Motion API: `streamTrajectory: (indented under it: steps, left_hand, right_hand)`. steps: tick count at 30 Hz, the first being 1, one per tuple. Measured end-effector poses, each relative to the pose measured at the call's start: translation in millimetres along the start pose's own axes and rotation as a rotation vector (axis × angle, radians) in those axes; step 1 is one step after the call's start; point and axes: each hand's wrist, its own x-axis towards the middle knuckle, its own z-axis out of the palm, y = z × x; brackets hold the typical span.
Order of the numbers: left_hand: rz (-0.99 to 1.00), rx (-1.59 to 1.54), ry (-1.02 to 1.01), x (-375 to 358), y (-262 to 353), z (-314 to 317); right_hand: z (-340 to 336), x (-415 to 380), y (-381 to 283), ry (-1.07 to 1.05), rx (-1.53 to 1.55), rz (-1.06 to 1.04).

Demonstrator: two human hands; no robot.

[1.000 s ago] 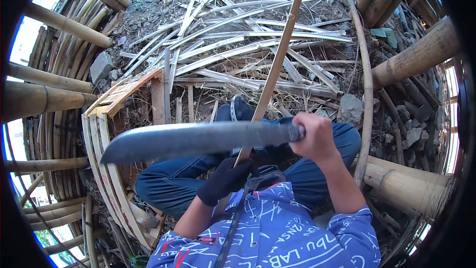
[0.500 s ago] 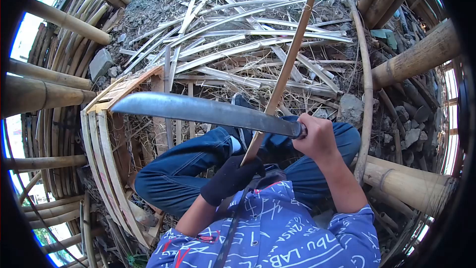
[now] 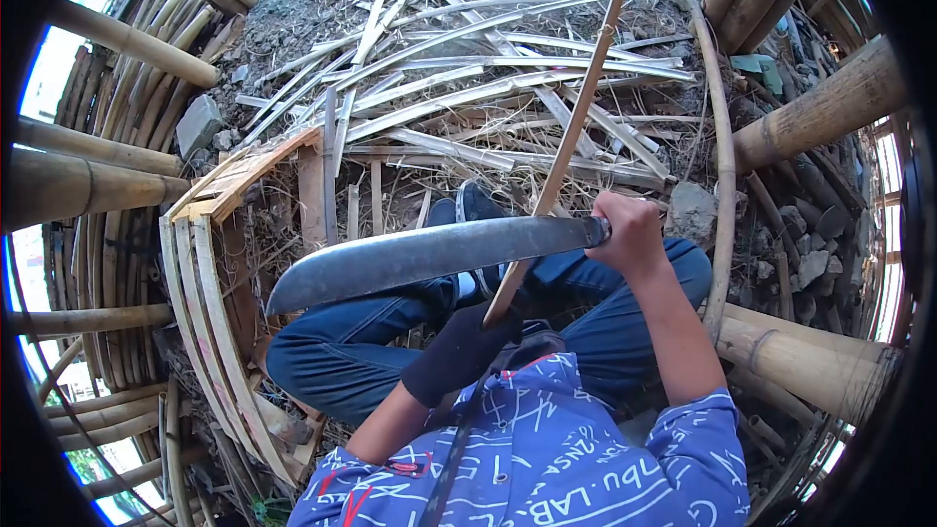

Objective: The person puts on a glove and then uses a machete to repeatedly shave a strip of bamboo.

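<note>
My gloved left hand point(image 3: 459, 346) clenches the bamboo strip point(image 3: 571, 127) upright over my lap, steadying it; right-hand fingers point(image 3: 625, 229) grip the machete point(image 3: 429, 254) — blade across the strip for cutting.

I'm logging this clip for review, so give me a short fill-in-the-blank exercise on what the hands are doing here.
1. The right hand grips the handle of a long ____.
2. The left hand, holding the bamboo strip, wears a ____ glove.
3. The blade crosses in front of the ____ strip.
4. The person's legs are in blue ____.

Missing words: machete; black; bamboo; jeans
</note>
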Motion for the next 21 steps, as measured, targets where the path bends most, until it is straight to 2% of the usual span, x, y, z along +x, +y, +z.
streamTrajectory:
  steps: [2,4,6,8,10,11,12,15,19,21]
  left_hand:
    - [-0.035,0.009,0.007,-3,0,0]
    - [0.015,0.025,-0.004,-4,-29,3]
    - [0.069,0.043,-0.012,-9,-44,5]
    - [0.050,0.057,-0.012,-6,-45,5]
    - [-0.002,-0.059,-0.063,-2,-29,-1]
    - [-0.057,-0.168,-0.117,0,-20,-3]
    - [-0.058,-0.165,-0.124,2,-16,-2]
    - [-0.122,-0.121,-0.110,2,-10,-2]
    - [-0.016,0.038,-0.047,-9,-30,1]
    - [0.035,0.057,-0.038,-11,-38,2]
  right_hand:
    - [0,4,8,-0.018,-0.034,-0.003]
    - [-2,11,32,0.128,-0.160,0.133]
    - [-12,20,59,0.187,-0.129,0.349]
    - [-22,18,54,0.233,-0.152,0.340]
    - [-27,6,26,0.081,-0.063,0.348]
    - [-23,-4,12,0.040,-0.047,0.259]
    - [-18,-11,-2,0.000,-0.028,0.170]
    - [-13,-13,-30,-0.082,-0.013,0.138]
    - [-8,3,10,0.023,-0.078,0.224]
    - [-12,15,30,0.134,-0.187,0.388]
